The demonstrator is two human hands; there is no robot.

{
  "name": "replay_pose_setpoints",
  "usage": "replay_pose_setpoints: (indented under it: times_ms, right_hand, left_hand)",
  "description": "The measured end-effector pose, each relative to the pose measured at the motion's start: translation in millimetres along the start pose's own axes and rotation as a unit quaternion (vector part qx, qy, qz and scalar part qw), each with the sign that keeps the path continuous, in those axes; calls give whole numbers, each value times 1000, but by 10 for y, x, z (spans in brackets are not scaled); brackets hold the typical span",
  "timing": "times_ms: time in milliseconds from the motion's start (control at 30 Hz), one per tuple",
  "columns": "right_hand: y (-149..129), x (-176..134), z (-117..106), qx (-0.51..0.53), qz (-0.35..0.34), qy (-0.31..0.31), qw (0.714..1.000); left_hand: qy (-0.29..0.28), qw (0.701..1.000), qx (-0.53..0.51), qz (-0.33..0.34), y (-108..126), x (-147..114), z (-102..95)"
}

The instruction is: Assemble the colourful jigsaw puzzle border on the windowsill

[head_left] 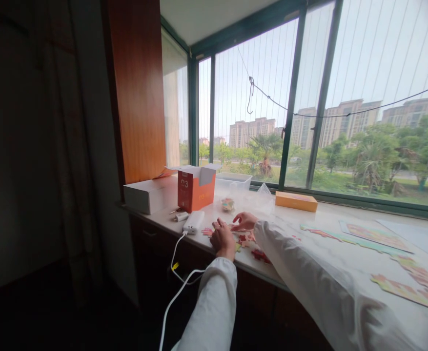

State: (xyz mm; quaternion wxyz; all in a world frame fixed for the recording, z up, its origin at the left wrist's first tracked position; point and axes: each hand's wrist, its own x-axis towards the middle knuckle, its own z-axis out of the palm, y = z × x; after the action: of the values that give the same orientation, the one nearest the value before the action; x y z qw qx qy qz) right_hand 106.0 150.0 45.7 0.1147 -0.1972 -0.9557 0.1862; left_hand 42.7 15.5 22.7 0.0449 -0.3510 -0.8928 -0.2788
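Loose puzzle pieces [244,239] lie just right of left hand [223,238], near side of right hand [246,222]. Fingers curled; can't tell whether either grips.

There are two hands [223,240], three boxes [203,193], one tub [235,184] (puzzle pieces [260,255]: several).

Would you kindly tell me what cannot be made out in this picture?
All in the head view:
- Left hand: its own back hides what its fingers touch.
- Right hand: too small to tell whether its fingertips grip anything.
- Open red-orange box: its walls hide the inside.
- Joined puzzle section: cut off by the right edge.
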Motion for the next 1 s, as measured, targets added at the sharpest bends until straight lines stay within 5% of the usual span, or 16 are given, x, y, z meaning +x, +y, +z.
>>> replay_pose_setpoints:
  times_ms: [167,433,1000]
  right_hand:
    - [188,1,12,5,105,26,994]
    - [364,-161,-239,6,137,84,987]
    - [1403,-1683,-790,-38,187,169,967]
  left_hand:
    - [3,1000,4,19,17,1,9]
    - [-25,999,21,40,35,-1,-24]
    - [0,999,32,34,50,41,55]
